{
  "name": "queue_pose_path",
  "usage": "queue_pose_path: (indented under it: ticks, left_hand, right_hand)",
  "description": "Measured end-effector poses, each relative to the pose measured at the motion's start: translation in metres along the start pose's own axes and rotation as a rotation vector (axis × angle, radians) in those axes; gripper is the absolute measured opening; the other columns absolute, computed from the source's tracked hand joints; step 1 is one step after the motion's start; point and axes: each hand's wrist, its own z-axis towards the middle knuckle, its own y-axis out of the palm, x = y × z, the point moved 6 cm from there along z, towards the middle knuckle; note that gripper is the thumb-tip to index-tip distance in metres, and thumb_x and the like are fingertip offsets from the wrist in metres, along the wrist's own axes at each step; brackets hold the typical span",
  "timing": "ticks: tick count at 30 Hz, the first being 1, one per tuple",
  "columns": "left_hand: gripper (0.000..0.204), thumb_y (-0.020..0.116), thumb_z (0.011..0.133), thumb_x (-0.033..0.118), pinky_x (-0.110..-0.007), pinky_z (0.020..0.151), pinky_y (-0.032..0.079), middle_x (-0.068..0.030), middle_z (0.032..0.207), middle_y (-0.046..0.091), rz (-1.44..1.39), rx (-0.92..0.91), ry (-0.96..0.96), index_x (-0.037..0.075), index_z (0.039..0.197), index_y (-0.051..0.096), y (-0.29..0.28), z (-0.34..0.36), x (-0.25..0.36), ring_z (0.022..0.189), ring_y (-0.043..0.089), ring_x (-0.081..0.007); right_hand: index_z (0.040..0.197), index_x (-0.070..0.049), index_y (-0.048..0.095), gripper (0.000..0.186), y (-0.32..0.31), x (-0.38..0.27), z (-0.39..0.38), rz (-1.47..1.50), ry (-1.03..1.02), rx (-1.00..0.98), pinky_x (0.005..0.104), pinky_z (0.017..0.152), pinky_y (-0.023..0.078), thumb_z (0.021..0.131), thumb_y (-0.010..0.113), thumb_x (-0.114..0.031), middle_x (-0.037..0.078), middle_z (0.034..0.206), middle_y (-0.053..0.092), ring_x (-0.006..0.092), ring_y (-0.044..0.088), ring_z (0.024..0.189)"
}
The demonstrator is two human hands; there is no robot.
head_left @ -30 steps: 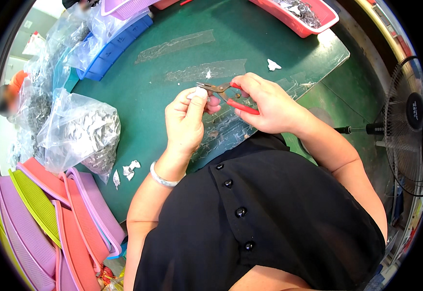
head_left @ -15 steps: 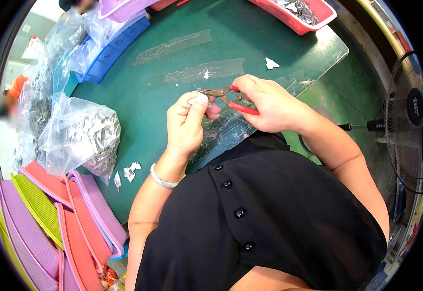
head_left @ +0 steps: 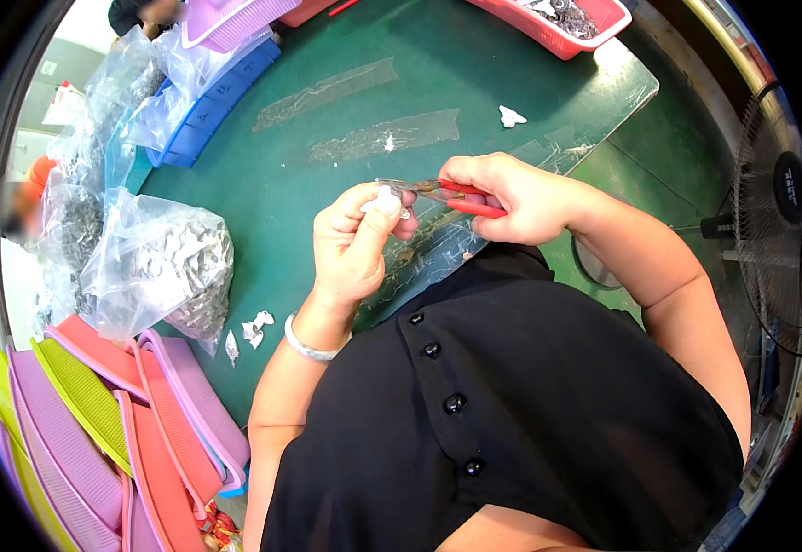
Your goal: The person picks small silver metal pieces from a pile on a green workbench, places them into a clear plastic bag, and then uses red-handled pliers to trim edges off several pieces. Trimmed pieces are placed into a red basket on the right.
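Observation:
My right hand (head_left: 522, 198) is wrapped round a pair of red-handled pliers (head_left: 476, 209), whose jaws point left. In my left hand (head_left: 350, 247) a small whitish, irregular piece (head_left: 385, 201) is pinched between thumb and fingers. The jaws reach the top of this piece; whether they grip it is too small to tell. Both hands are above the green table near its front edge. Similar pale pieces lie about: one (head_left: 511, 117) toward the far right, others (head_left: 252, 329) left of my left forearm.
A clear plastic bag of silvery pieces (head_left: 180, 267) stands on the left. Nested coloured baskets (head_left: 97, 414) fill the lower left. A blue crate (head_left: 207, 106) and a red basket of metal parts (head_left: 585, 37) sit at the back. A black fan (head_left: 778, 202) is at right.
The pliers' handles have come closer together in my right hand, which has shifted slightly right and down. My left hand still pinches the piece.

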Motion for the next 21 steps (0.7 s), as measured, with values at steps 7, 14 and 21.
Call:
queue_pose_path:
  ticks: [7,14,21]
  left_hand:
    - [0.019,0.05,0.089,0.013,-0.025,0.061,0.044,-0.0076,0.075,0.059,-0.026,0.025,-0.058,-0.004,0.093,0.058,-0.004,0.0,-0.009,0.065,0.054,-0.0133]
    - [0.02,0.052,0.09,0.016,-0.023,0.059,0.046,-0.0051,0.072,0.059,-0.184,0.141,-0.206,-0.002,0.092,0.058,-0.013,-0.002,-0.016,0.062,0.054,-0.0103]
    - [0.019,0.05,0.09,0.016,-0.024,0.056,0.043,-0.006,0.067,0.057,-0.113,0.219,-0.189,-0.002,0.088,0.058,-0.016,-0.003,-0.011,0.058,0.052,-0.0122]
  right_hand:
    - [0.105,0.005,0.048,0.043,0.007,0.013,0.006,0.096,0.011,-0.106,0.0281,0.067,0.041,0.064,0.055,-0.004,0.008,0.08,0.052,0.0156,0.048,0.074]
    - [0.109,0.004,0.049,0.044,0.008,0.018,0.013,0.35,0.114,-0.065,0.0249,0.068,0.041,0.072,0.064,-0.015,0.004,0.083,0.054,0.0111,0.048,0.076]
    - [0.108,0.002,0.05,0.039,0.009,0.012,0.009,0.066,0.109,-0.038,0.0274,0.071,0.042,0.075,0.063,-0.013,0.005,0.085,0.054,0.0133,0.05,0.077]
